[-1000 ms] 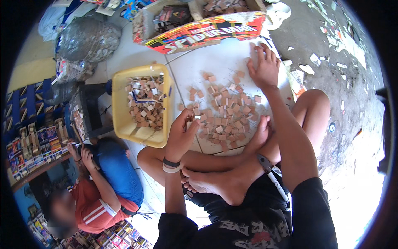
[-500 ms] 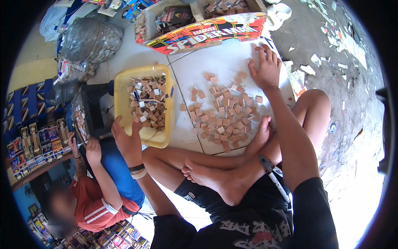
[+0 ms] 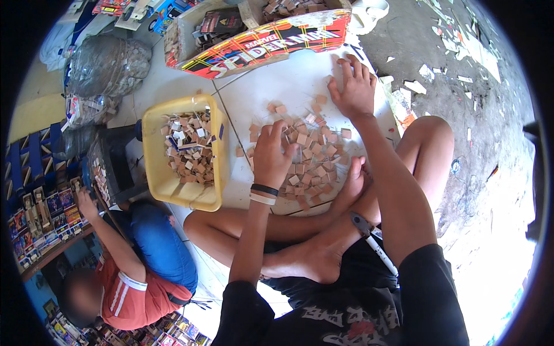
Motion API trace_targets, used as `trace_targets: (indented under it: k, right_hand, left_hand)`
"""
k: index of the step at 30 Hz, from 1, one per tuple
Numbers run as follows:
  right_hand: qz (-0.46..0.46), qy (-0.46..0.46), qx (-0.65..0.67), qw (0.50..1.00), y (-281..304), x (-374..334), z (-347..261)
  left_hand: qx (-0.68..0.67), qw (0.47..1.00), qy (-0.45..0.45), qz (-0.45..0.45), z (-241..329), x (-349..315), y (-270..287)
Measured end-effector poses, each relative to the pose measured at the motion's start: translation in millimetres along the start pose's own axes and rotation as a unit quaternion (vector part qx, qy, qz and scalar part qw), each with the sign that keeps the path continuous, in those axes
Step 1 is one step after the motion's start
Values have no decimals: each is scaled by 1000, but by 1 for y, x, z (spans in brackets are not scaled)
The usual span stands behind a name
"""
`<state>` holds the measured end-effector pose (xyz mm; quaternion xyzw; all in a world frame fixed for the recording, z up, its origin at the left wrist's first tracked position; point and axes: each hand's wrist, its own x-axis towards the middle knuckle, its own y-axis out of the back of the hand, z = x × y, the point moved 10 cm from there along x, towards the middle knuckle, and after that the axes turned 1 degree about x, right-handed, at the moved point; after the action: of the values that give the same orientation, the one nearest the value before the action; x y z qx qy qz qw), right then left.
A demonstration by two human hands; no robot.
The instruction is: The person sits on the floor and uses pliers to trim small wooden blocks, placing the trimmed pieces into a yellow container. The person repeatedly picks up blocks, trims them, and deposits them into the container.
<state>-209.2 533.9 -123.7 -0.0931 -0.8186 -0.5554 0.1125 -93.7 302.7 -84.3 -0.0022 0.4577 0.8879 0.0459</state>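
A loose pile of small brown wooden squares (image 3: 306,170), several with thin wires sticking out, lies on the white tiles in front of me. My left hand (image 3: 272,155) hovers at the pile's left side, fingers curved and thumb apart, with nothing visible in it. Beyond the pile my right hand (image 3: 353,92) has its fingers spread at the tile, beside the far squares, and appears to hold nothing. A yellow plastic basin (image 3: 151,167) to the left contains more squares, some white-faced, mixed with wires.
A printed red wooden box (image 3: 277,49) with compartments of pieces stands at the far side. Pliers (image 3: 362,224) rest on my lap. At left, a person in a red shirt (image 3: 130,294) sits near a black stand (image 3: 121,164); full plastic bags (image 3: 109,66) are behind. Scraps litter the right-hand ground.
My left hand has swung right from the yellow basin to the square pile. The right hand stays spread at the pile's far side. The view has shifted slightly; the other person's arm moved.
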Motion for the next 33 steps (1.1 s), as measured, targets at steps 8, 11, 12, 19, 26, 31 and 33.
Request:
trace_targets:
  k: [8, 11, 12, 19, 26, 31, 33]
  right_hand:
    - [5, -3, 7, 1000, 1, -1, 1]
    - [-3, -8, -2, 1000, 0, -1, 1]
    - [-3, -9, -7, 1000, 0, -1, 1]
    - [-4, -6, -8, 1000, 2, -1, 0]
    - [6, -3, 4, 1000, 2, 0, 0]
    - [16, 1, 2, 1000, 2, -2, 1]
    - [15, 1, -6, 1000, 1, -2, 0]
  left_hand:
    - [0, 1000, 23, -14, -19, -10, 33]
    - [16, 999, 44, 7, -20, -19, 53]
    - [23, 998, 52, 11, -20, -20, 56]
    - [90, 995, 37, -7, -11, -13, 42]
    - [94, 983, -145, -54, 64, -25, -18]
    - [83, 979, -101, -158, 28, -13, -28]
    - [-1, 990, -105, -98, 22, -7, -1]
